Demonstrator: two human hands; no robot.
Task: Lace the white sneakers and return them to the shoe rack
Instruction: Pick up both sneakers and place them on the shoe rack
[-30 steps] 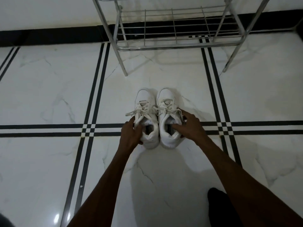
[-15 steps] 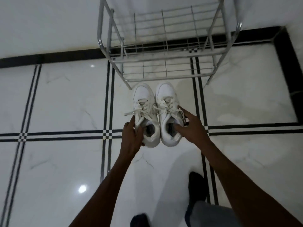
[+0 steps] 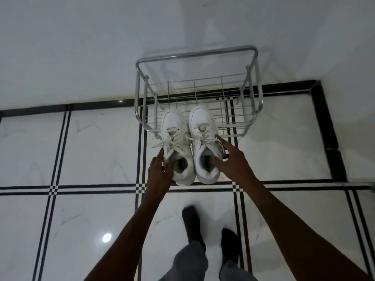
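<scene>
Above the chrome wire shoe rack (image 3: 197, 57), two laced white sneakers (image 3: 190, 145): left hand (image 3: 160, 171) clamps one, right hand (image 3: 231, 161) the other.

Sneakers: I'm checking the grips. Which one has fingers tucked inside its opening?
The sneaker held by the right hand, right sneaker: fingers dip into its collar. The left sneaker is gripped from outside.

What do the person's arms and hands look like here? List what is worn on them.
Both arms are bare up to the frame edge: no sleeves show. The left hand and the right hand carry no gloves, and no watch, ring or band is visible on wrists or fingers. The only clothing in view is lower down: grey trousers and dark socks.
</scene>
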